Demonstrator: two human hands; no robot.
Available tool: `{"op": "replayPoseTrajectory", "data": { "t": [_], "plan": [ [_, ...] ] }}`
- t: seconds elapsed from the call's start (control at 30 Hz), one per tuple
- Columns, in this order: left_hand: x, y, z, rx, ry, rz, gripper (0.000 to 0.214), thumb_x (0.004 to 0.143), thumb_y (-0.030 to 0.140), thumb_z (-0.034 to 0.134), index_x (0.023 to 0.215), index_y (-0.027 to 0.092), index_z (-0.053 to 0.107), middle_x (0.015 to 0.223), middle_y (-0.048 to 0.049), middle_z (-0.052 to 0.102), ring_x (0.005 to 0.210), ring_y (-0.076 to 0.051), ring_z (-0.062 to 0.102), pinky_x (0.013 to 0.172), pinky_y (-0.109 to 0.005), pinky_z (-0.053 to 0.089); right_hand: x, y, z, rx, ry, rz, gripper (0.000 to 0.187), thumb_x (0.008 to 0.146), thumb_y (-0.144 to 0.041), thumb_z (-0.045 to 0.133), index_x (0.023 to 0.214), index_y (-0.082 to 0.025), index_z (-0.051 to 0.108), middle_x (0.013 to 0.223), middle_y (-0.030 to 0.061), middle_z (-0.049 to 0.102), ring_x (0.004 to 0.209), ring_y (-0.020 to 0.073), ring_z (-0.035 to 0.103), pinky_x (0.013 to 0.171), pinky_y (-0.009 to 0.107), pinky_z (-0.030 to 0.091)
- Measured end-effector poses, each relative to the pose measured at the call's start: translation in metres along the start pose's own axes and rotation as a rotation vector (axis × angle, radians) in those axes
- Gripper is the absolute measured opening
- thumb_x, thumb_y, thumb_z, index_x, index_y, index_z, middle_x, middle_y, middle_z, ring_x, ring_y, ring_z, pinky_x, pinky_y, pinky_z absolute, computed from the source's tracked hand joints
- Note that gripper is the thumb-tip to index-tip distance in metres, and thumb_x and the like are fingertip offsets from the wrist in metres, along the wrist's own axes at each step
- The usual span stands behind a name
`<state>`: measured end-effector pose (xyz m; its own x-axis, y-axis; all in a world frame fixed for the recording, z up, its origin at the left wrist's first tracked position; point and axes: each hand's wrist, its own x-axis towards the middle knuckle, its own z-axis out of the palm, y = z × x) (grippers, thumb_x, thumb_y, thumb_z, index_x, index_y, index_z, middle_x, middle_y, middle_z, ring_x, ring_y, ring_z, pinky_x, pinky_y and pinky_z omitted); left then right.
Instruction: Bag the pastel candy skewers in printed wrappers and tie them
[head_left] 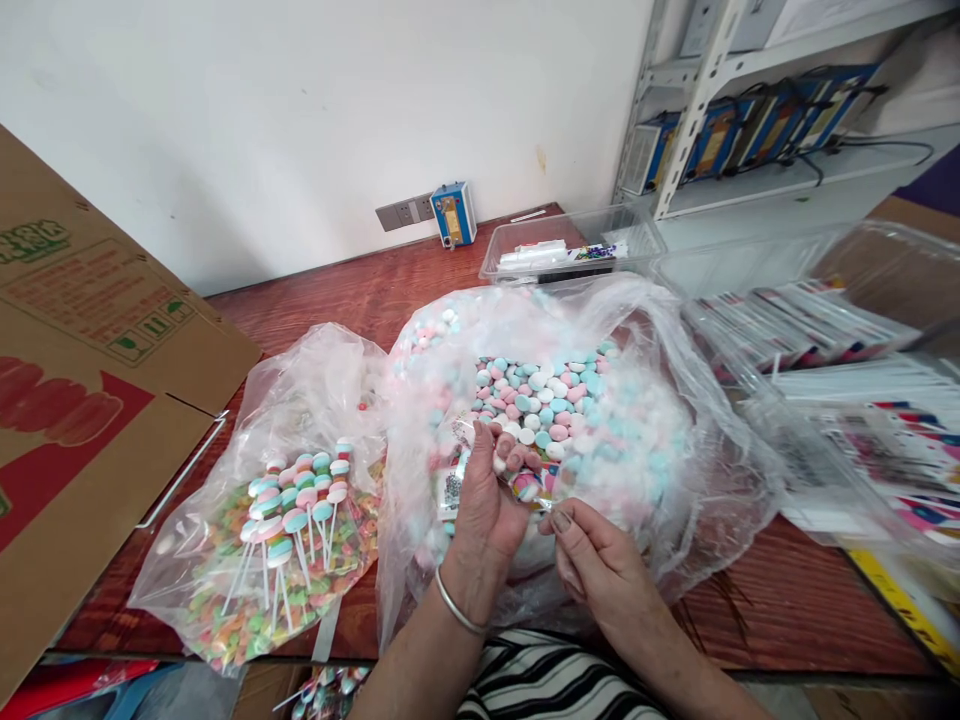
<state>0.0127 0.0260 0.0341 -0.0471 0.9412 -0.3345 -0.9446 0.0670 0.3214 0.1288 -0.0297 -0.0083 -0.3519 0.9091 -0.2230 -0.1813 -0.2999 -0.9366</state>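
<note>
A big clear plastic bag (675, 420) lies open on the red-brown table, full of small round candies (547, 395) in pink, blue and white. My left hand (487, 500), with a silver bangle on the wrist, is curled over the bag's near edge and holds a small printed packet (452, 487) with a few candies at its fingertips. My right hand (592, 560) is beside it, thumb and forefinger pinched on the same packet's clear lower corner (534, 492).
A second clear bag (300, 400) at the left holds candy lollipops (296, 505) on white sticks over colourful ring candies. A large cardboard box (90, 400) stands at far left. Clear trays (570, 245) and printed packets (825, 330) lie at the right; metal shelving stands behind.
</note>
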Motion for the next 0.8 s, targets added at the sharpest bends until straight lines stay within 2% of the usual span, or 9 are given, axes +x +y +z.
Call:
{"op": "replayPoseTrajectory", "data": {
  "t": [0.07, 0.13, 0.2, 0.27, 0.3, 0.4, 0.5, 0.63, 0.8],
  "plan": [
    [-0.004, -0.006, 0.001, 0.062, 0.024, -0.003, 0.027, 0.085, 0.043, 0.067, 0.081, 0.018, 0.055, 0.059, 0.0084, 0.039, 0.047, -0.004, 0.041, 0.061, -0.02, 0.048, 0.002, -0.001, 0.001, -0.018, 0.013, -0.008, 0.041, 0.09, -0.062, 0.048, 0.084, -0.022, 0.051, 0.048, -0.0105, 0.033, 0.041, 0.0085, 0.026, 0.04, 0.021, 0.022],
    [-0.008, -0.01, 0.0, 0.14, 0.039, 0.02, 0.03, 0.083, 0.047, 0.068, 0.088, 0.019, 0.059, 0.066, 0.0059, 0.049, 0.054, -0.006, 0.051, 0.068, -0.024, 0.051, 0.004, -0.001, 0.001, 0.001, 0.009, 0.002, 0.041, 0.09, -0.062, 0.046, 0.084, -0.022, 0.05, 0.049, -0.0104, 0.033, 0.041, 0.0085, 0.025, 0.04, 0.021, 0.021],
    [-0.011, -0.013, -0.004, 0.249, 0.019, 0.057, 0.038, 0.08, 0.051, 0.069, 0.099, 0.02, 0.061, 0.084, -0.0005, 0.062, 0.072, -0.012, 0.062, 0.076, -0.029, 0.052, 0.006, -0.001, -0.002, 0.025, 0.025, -0.003, 0.039, 0.091, -0.06, 0.046, 0.086, -0.022, 0.051, 0.049, -0.0104, 0.033, 0.041, 0.0085, 0.025, 0.04, 0.021, 0.021],
    [-0.014, -0.014, -0.01, 0.418, -0.008, 0.132, 0.041, 0.079, 0.05, 0.071, 0.107, 0.021, 0.061, 0.101, -0.0053, 0.066, 0.088, -0.017, 0.064, 0.081, -0.031, 0.051, 0.007, -0.001, -0.006, 0.039, 0.074, -0.029, 0.038, 0.092, -0.059, 0.046, 0.087, -0.022, 0.051, 0.05, -0.0106, 0.032, 0.041, 0.0086, 0.025, 0.04, 0.021, 0.021],
    [-0.015, -0.014, -0.014, 0.536, -0.013, 0.191, 0.039, 0.078, 0.046, 0.073, 0.106, 0.021, 0.061, 0.102, -0.0055, 0.066, 0.09, -0.017, 0.064, 0.081, -0.03, 0.05, 0.008, -0.002, -0.008, 0.042, 0.102, -0.044, 0.037, 0.092, -0.059, 0.047, 0.088, -0.022, 0.05, 0.05, -0.0106, 0.032, 0.042, 0.0087, 0.025, 0.04, 0.021, 0.021],
    [-0.02, -0.013, -0.023, 0.91, 0.015, 0.402, 0.024, 0.076, 0.03, 0.077, 0.092, 0.021, 0.061, 0.087, -0.0019, 0.065, 0.083, -0.015, 0.061, 0.079, -0.026, 0.046, 0.01, -0.004, -0.011, 0.032, 0.147, -0.075, 0.036, 0.092, -0.057, 0.048, 0.086, -0.022, 0.049, 0.051, -0.0106, 0.031, 0.043, 0.0085, 0.025, 0.04, 0.021, 0.02],
    [-0.023, -0.012, -0.025, 1.125, 0.013, 0.541, 0.016, 0.076, 0.023, 0.076, 0.087, 0.021, 0.064, 0.083, -0.0018, 0.063, 0.078, -0.015, 0.058, 0.076, -0.024, 0.043, 0.009, -0.006, -0.011, -0.054, 0.162, -0.112, 0.037, 0.094, -0.057, 0.045, 0.082, -0.022, 0.049, 0.052, -0.0102, 0.03, 0.043, 0.0089, 0.025, 0.04, 0.022, 0.021],
    [-0.025, -0.012, -0.022, 1.267, 0.019, 0.587, 0.009, 0.076, 0.017, 0.072, 0.084, 0.021, 0.068, 0.08, -0.0023, 0.063, 0.076, -0.016, 0.057, 0.075, -0.025, 0.042, 0.006, -0.008, -0.007, -0.255, 0.225, -0.198, 0.033, 0.097, -0.05, 0.04, 0.082, -0.022, 0.05, 0.055, -0.0078, 0.035, 0.047, 0.0105, 0.032, 0.042, 0.022, 0.026],
    [-0.024, -0.011, -0.018, 1.321, 0.009, 0.606, 0.008, 0.078, 0.014, 0.067, 0.08, 0.022, 0.066, 0.074, -0.0003, 0.061, 0.071, -0.017, 0.054, 0.071, -0.025, 0.04, 0.003, -0.011, -0.006, -0.452, 0.286, -0.297, 0.026, 0.099, -0.039, 0.039, 0.083, -0.022, 0.052, 0.062, -0.004, 0.044, 0.055, 0.0129, 0.042, 0.049, 0.023, 0.034]
  ]
}}
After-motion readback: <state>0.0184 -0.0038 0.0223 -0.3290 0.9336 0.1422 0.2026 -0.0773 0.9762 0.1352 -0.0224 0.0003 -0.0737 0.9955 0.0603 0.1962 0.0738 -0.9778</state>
